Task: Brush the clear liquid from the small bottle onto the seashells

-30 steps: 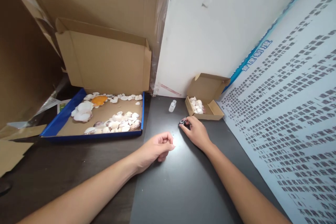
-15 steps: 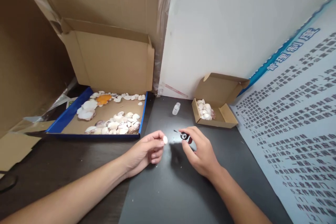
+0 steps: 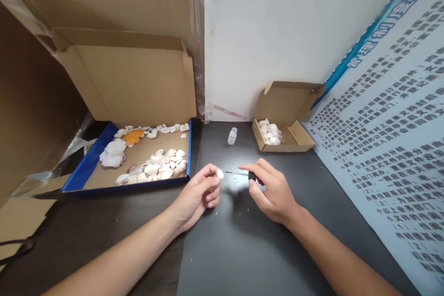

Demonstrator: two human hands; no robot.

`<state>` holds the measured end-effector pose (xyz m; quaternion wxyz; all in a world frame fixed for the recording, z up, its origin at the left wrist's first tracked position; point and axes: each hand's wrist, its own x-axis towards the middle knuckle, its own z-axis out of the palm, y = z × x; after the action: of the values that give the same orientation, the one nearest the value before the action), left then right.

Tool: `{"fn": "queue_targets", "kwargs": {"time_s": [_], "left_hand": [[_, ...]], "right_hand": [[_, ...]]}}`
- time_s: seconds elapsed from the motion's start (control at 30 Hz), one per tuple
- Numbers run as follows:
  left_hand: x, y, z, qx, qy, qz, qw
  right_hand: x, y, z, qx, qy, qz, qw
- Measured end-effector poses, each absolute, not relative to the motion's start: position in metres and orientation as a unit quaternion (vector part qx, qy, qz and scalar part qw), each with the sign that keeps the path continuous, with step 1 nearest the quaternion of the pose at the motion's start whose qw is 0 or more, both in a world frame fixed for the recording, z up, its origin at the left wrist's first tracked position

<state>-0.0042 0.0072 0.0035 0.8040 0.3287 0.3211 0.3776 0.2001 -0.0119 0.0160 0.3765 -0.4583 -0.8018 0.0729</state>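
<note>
Here's the small, rounded white shell, pinched between thumb and forefinger of the left hand, up above the smooth dark grey board; the other fingers curl inward beneath. Facing it from the right, the thin dark rod-shaped tool with a black handle! The right hand has the handle between thumb and fingers, forefinger stretched out along the top, and the tip points straight at the shell. It's close, with a slim gap showing between the two.

Just beyond the hands, a small, clear, cylindrical bottle stands on the board. To its right, the small brown cardboard box sits with its lid up, a cluster of pale shells piled in its left part.

Over to the left, the big, shallow cardboard box with blue sides, lid raised too: a heap of white and brownish shells at the near right, a row of smaller ones along the back, large white shells at the left, and one bright orange fan-shaped shell behind those.

Far right, a pale blue sheet printed with dark characters slants up.
</note>
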Motion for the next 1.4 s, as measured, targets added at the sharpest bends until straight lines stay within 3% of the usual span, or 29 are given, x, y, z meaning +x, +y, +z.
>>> {"fn": "queue_targets", "kwargs": {"time_s": [0.47,0.9,1.4], "left_hand": [[-0.002,0.01,-0.008,0.487,0.355,0.359,0.712],[-0.002,0.008,-0.002,0.539,0.37,0.33,0.681],[-0.005,0.008,0.005,0.511,0.388,0.298,0.707]], "right_hand": [[0.203,-0.011,0.014,-0.407,-0.81,0.127,0.404],[0.203,-0.013,0.015,-0.475,-0.764,0.116,0.421],[0.2,-0.014,0.019,-0.444,-0.778,0.12,0.429]]}}
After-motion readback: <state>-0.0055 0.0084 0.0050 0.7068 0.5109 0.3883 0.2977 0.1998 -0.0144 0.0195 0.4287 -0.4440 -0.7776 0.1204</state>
